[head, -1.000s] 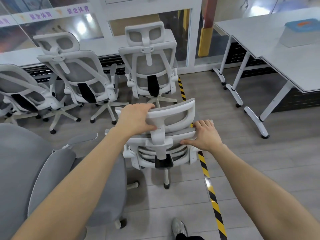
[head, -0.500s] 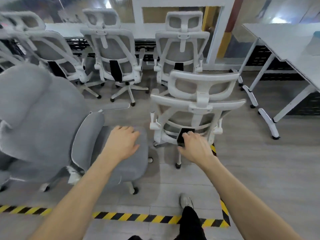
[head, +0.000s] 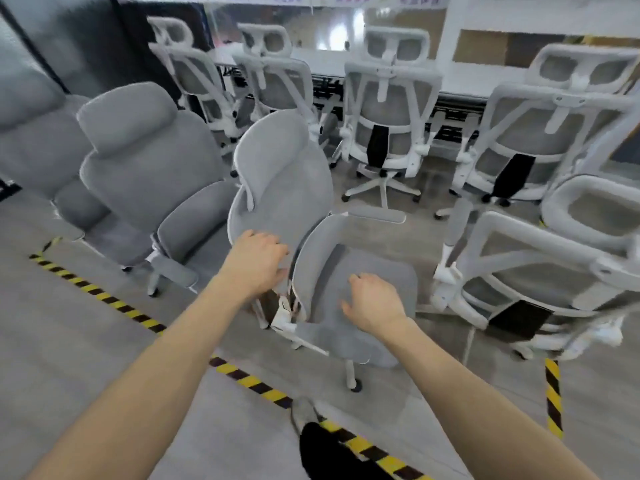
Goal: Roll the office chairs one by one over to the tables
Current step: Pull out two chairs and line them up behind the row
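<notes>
Padded grey fabric chair (head: 287, 174) sits centre, just inside the striped floor tape (head: 242, 377). Left hand (head: 258, 259) touches its backrest edge, fingers loosely bent; right hand (head: 374, 301) relaxed over the seat. White mesh-back chairs (head: 384, 109) behind.

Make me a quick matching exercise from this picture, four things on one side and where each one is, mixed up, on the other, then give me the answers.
Things:
1. left hand
2. right hand
3. grey padded chair
4. white mesh chair

Places:
A. just right of the padded chair, showing its back
B. over the padded chair's seat
C. directly ahead, between the two hands
D. at the lower edge of the padded chair's backrest

Pairs: 1-D, 2-B, 3-C, 4-A
</notes>
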`<state>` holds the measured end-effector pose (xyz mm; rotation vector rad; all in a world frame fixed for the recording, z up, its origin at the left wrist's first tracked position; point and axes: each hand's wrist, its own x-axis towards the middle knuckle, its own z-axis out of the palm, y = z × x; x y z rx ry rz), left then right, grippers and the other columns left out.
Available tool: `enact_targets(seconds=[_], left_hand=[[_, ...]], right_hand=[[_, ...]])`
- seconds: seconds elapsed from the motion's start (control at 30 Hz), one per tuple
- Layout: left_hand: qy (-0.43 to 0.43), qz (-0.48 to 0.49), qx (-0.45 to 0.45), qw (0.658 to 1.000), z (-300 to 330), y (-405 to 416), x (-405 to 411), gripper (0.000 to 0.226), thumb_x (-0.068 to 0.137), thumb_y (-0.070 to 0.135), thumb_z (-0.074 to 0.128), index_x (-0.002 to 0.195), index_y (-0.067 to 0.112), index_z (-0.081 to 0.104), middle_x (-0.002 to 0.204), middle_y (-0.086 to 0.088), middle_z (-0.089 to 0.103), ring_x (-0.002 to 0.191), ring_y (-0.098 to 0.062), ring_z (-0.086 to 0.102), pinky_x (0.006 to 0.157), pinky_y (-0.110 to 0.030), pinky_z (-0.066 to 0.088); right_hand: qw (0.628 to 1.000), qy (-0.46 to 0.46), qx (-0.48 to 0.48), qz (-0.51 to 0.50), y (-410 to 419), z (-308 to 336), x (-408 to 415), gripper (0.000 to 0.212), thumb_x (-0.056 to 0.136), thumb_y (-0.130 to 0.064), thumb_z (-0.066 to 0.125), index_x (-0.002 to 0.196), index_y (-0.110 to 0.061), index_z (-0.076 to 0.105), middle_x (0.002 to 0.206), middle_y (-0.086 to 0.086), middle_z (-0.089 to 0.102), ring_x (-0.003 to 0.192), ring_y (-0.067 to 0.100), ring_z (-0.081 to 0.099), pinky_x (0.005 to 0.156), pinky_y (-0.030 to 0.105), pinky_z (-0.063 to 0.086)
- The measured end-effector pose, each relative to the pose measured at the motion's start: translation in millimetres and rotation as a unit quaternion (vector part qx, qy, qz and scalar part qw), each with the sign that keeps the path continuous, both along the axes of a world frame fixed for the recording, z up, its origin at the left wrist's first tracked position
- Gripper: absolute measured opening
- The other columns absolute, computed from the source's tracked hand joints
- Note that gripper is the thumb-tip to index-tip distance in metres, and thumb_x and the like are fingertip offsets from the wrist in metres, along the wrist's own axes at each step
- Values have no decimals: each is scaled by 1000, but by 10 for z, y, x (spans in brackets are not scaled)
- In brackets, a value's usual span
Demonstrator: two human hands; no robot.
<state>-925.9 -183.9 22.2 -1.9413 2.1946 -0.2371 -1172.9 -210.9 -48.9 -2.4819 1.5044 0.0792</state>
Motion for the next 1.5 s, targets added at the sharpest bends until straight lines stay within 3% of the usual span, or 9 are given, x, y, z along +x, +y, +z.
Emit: enact_targets(seconds=[0.2,0.33,0.5,0.7,0.93,1.03,1.2,1.3,1.5], left_hand=[[84,-67,-104,989,280,-987,1112,34,101,37,75,128,17,78,149,-10,66,147,-33,54,124,-47,35],[125,-89,-59,986,391,-1719,1582,40,111,42,60,142,20,71,167,-9,50,161,-30,36,129,-48,31],[119,-143,6,983,432,-2352,1936,52,111,59,50,149,30,67,175,-4,40,169,-22,20,135,-48,19],[136,-203,44,969,358,-2999,2097,64,93,63,40,141,37,74,176,1,39,170,-20,13,138,-43,9],[183,-279,54,941,184,-3483,2328,59,91,56,38,127,39,81,173,2,43,170,-21,9,139,-45,4],[181,-318,62,929,187,-3654,2466,58,94,53,38,128,38,82,171,0,46,170,-22,10,138,-45,7],[204,-336,61,918,135,-3905,2760,46,102,45,48,130,33,82,169,-2,49,169,-21,10,137,-43,11],[218,-347,51,911,70,-4059,2964,41,103,42,51,127,34,83,167,-3,52,169,-21,11,138,-42,9],[263,-331,50,905,25,-4369,3073,39,101,39,53,120,32,85,167,-3,51,170,-19,9,138,-41,9]], right_hand=[[996,-85,40,-1,-450,-344,1486,62,106,-64,54,137,-10,60,130,12,66,124,35,63,95,44,53],[989,-119,79,-46,-767,-479,2316,91,94,-87,50,137,-7,57,131,15,66,124,36,63,100,46,54],[971,-155,150,-108,-999,-433,2934,132,73,-104,55,161,-7,33,149,15,55,133,37,58,107,50,54],[961,-182,101,-180,-1009,-617,3227,80,97,-66,64,148,-8,43,127,11,64,114,34,65,97,45,54],[949,-172,105,-242,-1297,-614,3555,68,92,-62,68,137,-14,50,112,6,70,101,35,68,82,43,52],[931,-185,109,-295,-1406,-594,3772,72,82,-67,66,133,-16,55,100,-2,69,98,31,69,77,37,47],[911,-200,117,-341,-1588,-629,4191,91,80,-66,67,157,-19,50,106,-8,70,103,22,70,81,27,47],[903,-220,131,-345,-1728,-680,4435,91,81,-63,69,158,-19,49,99,-13,68,91,13,66,79,26,49],[894,-250,135,-347,-2043,-742,4564,103,81,-65,70,169,-23,36,133,-4,73,115,18,70,88,21,47]])
